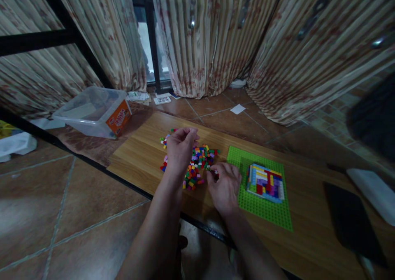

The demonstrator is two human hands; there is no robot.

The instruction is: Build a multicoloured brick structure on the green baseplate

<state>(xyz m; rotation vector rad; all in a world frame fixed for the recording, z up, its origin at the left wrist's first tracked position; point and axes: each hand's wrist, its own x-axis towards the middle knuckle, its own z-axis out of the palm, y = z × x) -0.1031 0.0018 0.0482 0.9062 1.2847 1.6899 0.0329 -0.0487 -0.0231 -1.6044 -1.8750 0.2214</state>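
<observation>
A loose pile of small multicoloured toy building bricks [202, 158] lies on the wooden table. My left hand [181, 150] is raised over the pile's left part, thumb and fingers pinched together; whatever may be between them is hidden. At the pile's right edge, my right hand [226, 185] rests low with curled fingers, and bits of red and dark brick show between thumb and forefinger. Just right of that hand lies a green studded baseplate [262, 216]. On it stands a low block built of bricks [266, 183], with a light blue and white border and a mixed-colour top.
A clear plastic tub [83, 115] with an orange label stands left of the wooden tabletop [132, 148]. A black flat object [352, 218] and a white box-like object [373, 191] lie at the right. Black frame bars cross the left side. Curtains [212, 45] hang behind.
</observation>
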